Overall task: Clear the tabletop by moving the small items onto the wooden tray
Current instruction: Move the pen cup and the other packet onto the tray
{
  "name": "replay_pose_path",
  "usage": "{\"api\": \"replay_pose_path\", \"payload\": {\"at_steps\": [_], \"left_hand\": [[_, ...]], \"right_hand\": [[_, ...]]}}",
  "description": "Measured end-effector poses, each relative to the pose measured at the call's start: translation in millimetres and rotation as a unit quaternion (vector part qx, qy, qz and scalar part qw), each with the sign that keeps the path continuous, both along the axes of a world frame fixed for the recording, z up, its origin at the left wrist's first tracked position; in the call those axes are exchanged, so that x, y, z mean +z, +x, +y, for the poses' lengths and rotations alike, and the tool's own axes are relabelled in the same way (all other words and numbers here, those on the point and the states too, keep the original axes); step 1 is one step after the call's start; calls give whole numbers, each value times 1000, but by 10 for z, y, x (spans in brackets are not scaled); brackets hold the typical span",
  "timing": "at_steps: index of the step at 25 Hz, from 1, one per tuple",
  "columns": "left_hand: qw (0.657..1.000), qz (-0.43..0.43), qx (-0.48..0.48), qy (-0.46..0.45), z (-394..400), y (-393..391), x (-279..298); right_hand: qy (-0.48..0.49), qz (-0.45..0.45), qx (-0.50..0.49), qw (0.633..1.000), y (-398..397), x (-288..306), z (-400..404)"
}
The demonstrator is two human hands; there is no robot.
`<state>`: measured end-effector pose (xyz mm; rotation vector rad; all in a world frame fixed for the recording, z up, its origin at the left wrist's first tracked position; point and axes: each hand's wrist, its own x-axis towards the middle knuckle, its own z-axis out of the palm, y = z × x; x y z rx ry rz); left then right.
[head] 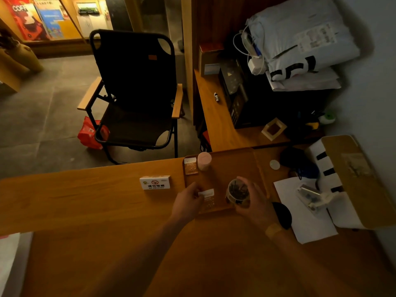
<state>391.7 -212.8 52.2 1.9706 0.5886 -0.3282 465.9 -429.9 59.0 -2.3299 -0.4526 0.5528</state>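
I see a black folding chair (pixel 137 91) on grey tiled floor (pixel 42 116), dim warm light, posters (pixel 32 18) beyond.

Free: bare counter (pixel 85 202) left of wooden tray (pixel 233 166) | Tray middle open | Obstacles: no-smoking sign (pixel 155 182) beside left rim; pink cup (pixel 204 160), packet (pixel 190 166) at far-left corner; paper (pixel 300 213) to the right
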Motion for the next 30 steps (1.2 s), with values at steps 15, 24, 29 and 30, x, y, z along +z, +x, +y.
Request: {"api": "replay_pose_path", "payload": {"at_steps": [15, 24, 29, 30], "left_hand": [[996, -2, 51, 77, -518, 1199, -705], [971, 27, -39, 235, -640, 1245, -827], [951, 49, -81, 296, -657, 1245, -870], [949, 50, -81, 301, -662, 1242, -866]], "right_hand": [[0, -38, 22, 999, 1167, -707, -169], [17, -33, 44, 998, 1203, -856, -196], [23, -55, 58, 997, 1178, -885, -218], [20, -59, 62, 996, 1172, -887, -223]]}}
